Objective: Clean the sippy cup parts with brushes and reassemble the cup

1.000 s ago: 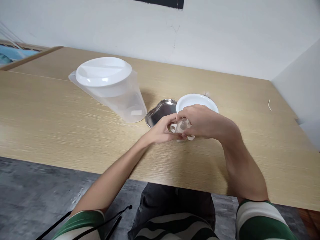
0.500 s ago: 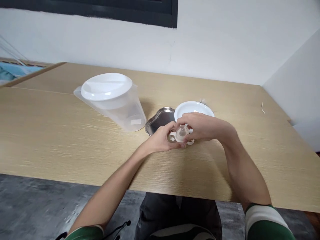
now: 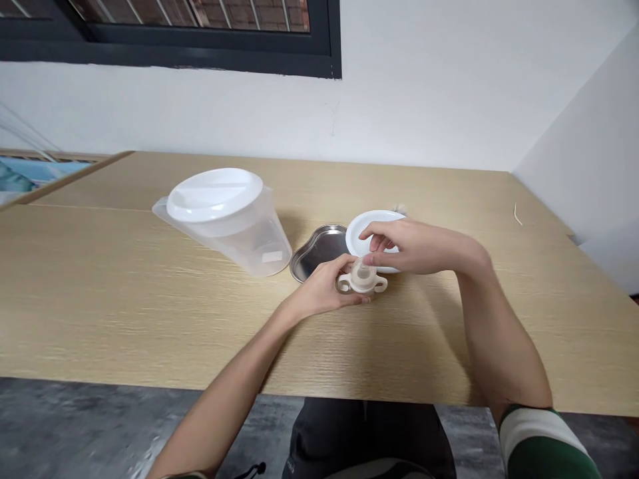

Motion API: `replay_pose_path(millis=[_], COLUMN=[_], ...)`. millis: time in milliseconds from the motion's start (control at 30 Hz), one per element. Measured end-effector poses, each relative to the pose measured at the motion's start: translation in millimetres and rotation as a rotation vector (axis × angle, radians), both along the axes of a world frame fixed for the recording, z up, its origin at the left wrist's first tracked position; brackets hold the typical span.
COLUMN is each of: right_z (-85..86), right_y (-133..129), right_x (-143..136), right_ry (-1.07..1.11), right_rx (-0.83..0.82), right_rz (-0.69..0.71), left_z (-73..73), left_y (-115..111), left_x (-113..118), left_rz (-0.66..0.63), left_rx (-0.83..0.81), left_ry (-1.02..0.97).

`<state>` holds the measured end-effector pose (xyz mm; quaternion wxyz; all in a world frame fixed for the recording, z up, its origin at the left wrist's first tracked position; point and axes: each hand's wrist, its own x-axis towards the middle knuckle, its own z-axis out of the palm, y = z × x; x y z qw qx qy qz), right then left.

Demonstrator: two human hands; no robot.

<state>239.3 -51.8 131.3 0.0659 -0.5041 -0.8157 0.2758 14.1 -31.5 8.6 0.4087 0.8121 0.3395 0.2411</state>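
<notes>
A small baby bottle [image 3: 363,285] with two side handles and a see-through domed top stands upright near the middle of the table. My left hand [image 3: 329,283] is wrapped round it from the left, its thumb at the front and fingers behind. Over the bottle's top right hovers my right hand [image 3: 399,245], fingers apart and bent, with the thumb tip at the dome; whether it touches is unclear. Behind the right hand lies a white plate [image 3: 357,229], partly covered by it. A kidney-shaped metal tray [image 3: 322,246] sits just beyond my left hand.
A translucent lidded pitcher [image 3: 239,243] stands left of the tray, close to its edge. A thin pale bent strip [image 3: 518,214] lies at the far right of the wooden table [image 3: 150,319]. The white wall [image 3: 424,86] and a dark window frame [image 3: 210,50] rise behind.
My right hand has loosened from around the bottle's top and lifted slightly right, uncovering the right handle. The left hand keeps its hold. The view has tilted up, showing more window.
</notes>
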Motion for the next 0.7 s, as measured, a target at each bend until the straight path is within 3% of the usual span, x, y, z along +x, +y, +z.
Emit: replay_pose_path(millis=[400,700], right_z=[9.1,12.8], right_y=[-3.3,-6.4], right_x=[6.3,8.8], right_ry=[-0.026,0.0], right_rx=[0.056,0.109], right_rz=[-0.052,-0.066], left_z=[-9.2,-8.0], left_y=[-0.4,0.4], left_x=[2.6,5.6], left_rz=[0.013,0.011], left_rx=[0.066,0.099], left_ry=[0.012,-0.023])
